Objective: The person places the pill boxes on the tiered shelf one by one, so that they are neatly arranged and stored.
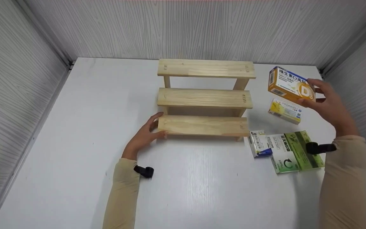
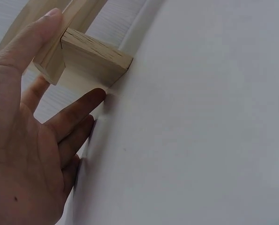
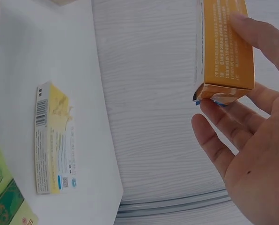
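In the head view a three-tier wooden shelf (image 1: 202,125) stands on the white table. My left hand (image 1: 145,135) grips the left end of its lowest board; the left wrist view shows the thumb along the board (image 2: 55,56) and a fingertip at its other side. My right hand (image 1: 330,101) holds an orange-and-white medicine box (image 1: 292,84) marked D3 above the table, right of the shelf. Thumb and fingers pinch the box (image 3: 226,51) from opposite sides in the right wrist view. Under it lies a yellow-and-white medicine box (image 1: 285,111).
Right of the shelf's lower end lie a small white-and-blue box (image 1: 260,143), a white-and-green box (image 1: 282,154) and a green box (image 1: 303,151), close together. Pale wood-grain panels (image 1: 183,28) wall in the table at the back and sides.
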Available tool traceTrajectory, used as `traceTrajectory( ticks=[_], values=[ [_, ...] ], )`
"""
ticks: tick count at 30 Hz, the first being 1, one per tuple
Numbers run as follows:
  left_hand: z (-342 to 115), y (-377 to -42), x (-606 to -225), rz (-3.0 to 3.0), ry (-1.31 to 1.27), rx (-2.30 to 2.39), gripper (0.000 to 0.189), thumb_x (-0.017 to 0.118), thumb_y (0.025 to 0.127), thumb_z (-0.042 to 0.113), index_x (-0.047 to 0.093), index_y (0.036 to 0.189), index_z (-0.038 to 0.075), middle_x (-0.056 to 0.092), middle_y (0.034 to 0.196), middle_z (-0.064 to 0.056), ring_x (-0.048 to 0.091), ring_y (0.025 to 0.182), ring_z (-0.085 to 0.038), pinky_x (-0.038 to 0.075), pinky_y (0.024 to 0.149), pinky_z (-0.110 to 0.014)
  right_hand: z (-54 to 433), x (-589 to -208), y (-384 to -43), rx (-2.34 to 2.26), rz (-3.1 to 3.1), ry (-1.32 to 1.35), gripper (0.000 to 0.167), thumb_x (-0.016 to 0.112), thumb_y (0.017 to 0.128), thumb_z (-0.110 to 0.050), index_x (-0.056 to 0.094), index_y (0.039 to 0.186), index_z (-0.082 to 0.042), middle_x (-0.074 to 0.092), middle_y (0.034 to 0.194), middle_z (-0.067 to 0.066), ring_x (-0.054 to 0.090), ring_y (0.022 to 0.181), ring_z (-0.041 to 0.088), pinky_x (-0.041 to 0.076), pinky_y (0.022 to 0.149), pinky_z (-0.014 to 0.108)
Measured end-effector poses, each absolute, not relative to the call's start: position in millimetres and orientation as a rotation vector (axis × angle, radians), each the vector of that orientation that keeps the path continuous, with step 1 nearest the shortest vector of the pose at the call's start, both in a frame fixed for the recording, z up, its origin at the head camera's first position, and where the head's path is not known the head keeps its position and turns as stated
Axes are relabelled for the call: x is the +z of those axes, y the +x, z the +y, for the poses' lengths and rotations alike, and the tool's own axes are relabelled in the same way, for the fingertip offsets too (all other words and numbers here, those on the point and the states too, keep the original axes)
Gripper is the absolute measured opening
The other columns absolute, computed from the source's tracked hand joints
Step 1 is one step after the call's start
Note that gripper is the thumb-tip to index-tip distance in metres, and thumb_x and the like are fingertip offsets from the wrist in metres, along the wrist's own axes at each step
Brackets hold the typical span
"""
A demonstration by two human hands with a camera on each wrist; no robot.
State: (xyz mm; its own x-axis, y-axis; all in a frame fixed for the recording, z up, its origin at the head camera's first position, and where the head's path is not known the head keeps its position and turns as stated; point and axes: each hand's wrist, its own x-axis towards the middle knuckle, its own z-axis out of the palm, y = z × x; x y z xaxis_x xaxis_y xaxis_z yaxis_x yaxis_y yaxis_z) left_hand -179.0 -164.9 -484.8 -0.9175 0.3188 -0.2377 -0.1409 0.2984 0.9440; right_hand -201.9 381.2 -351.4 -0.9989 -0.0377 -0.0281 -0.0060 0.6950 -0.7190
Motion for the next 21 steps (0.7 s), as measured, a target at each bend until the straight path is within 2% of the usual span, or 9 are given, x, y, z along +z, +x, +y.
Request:
traceTrajectory(
  ticks=[5,11,21],
  values=[
    [-166.0,-183.0,-496.0,2.201,0.171,1.661,0.081,0.072,0.087,0.027,0.024,0.152,0.035,0.022,0.160,-0.012,0.019,0.148,-0.032,0.020,0.116,-0.054,365.4,-340.2,-206.4,-1.237,2.905,-0.106,0.065,0.067,0.091,-0.027,0.036,0.148,-0.024,0.032,0.143,-0.007,0.034,0.115,0.007,0.034,0.080,0.013],
    [-167.0,-180.7,-496.0,2.230,0.179,1.659,0.080,0.073,0.086,0.031,0.026,0.151,0.037,0.024,0.159,-0.012,0.021,0.147,-0.032,0.021,0.115,-0.055,339.6,-330.4,-215.6,-1.247,2.954,-0.183,0.062,0.068,0.090,-0.030,0.041,0.146,-0.024,0.036,0.146,0.001,0.037,0.115,0.007,0.032,0.087,0.023],
    [-166.2,-182.5,-494.8,2.226,0.163,1.657,0.078,0.074,0.084,0.036,0.030,0.148,0.039,0.023,0.160,-0.008,0.021,0.148,-0.032,0.022,0.115,-0.054,282.7,-317.2,-228.9,-1.218,2.949,-0.369,0.060,0.069,0.089,-0.034,0.045,0.142,-0.020,0.038,0.146,0.007,0.037,0.114,0.014,0.033,0.090,0.034]
  ],
)
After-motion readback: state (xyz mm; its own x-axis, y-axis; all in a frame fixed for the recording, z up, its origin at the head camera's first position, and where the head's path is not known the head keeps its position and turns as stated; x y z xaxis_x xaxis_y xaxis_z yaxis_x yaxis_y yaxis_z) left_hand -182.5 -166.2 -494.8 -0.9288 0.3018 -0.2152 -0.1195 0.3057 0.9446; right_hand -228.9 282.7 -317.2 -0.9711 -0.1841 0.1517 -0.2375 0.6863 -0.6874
